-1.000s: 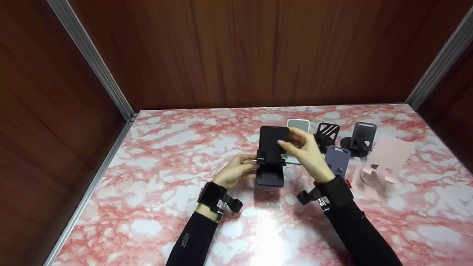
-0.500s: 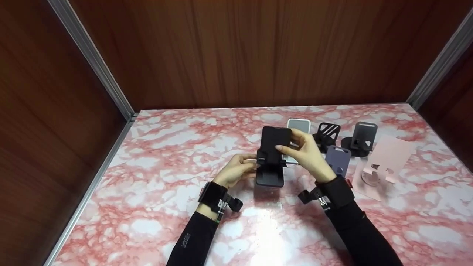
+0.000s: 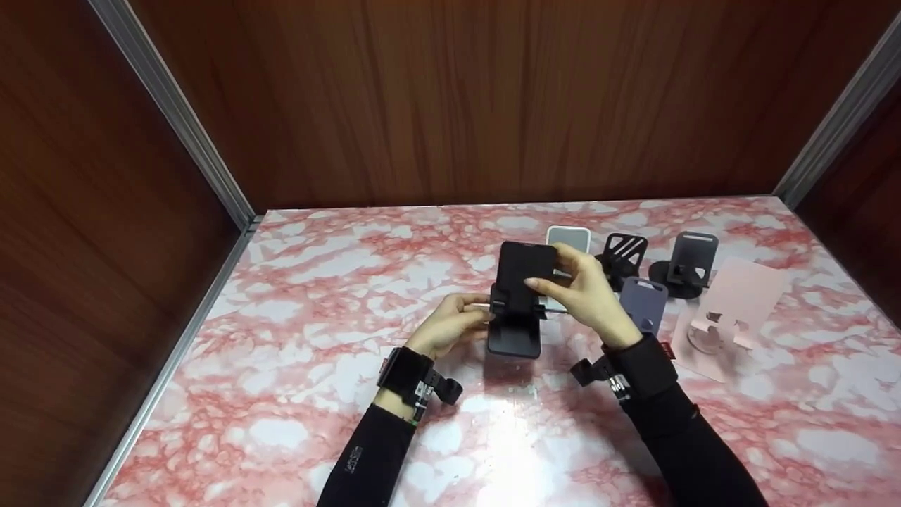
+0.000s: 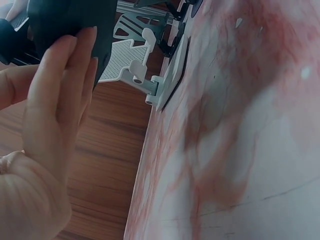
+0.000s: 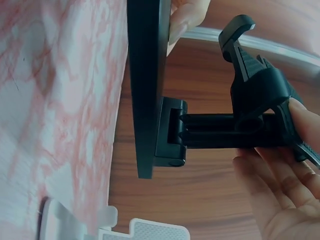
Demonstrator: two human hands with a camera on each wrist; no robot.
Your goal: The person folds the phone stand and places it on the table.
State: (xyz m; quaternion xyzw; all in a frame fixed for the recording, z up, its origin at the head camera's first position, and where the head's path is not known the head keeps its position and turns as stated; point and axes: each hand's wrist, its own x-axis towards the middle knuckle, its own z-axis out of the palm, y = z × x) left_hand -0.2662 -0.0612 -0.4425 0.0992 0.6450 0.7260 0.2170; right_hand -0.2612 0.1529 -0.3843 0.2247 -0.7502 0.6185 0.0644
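Observation:
Both hands hold a black folding phone stand [image 3: 524, 264] over the marbled table, in the middle of the head view. My left hand [image 3: 450, 327] grips its base from the left; the left wrist view has the fingers [image 4: 60, 95] laid along the dark base [image 4: 75, 22]. At the upper plate, my right hand [image 3: 590, 292] pinches the right edge, thumb across the front. The right wrist view shows the flat base, the short double arm [image 5: 220, 131] and the hooked upper holder [image 5: 262, 90] in side view, with the right fingers [image 5: 295, 192] behind the holder.
Behind the right hand stands a white-framed phone stand [image 3: 569, 238]. Farther right are a black slotted stand [image 3: 626, 248], a dark grey stand [image 3: 695, 252], a purple stand [image 3: 643, 304] and a pink stand [image 3: 747, 296]. Wooden panels [image 3: 493, 105] wall the table's back and sides.
The upper plate has shifted slightly right and down, leaning a little to the right. My right hand has moved with it, while the left hand has stayed at the base.

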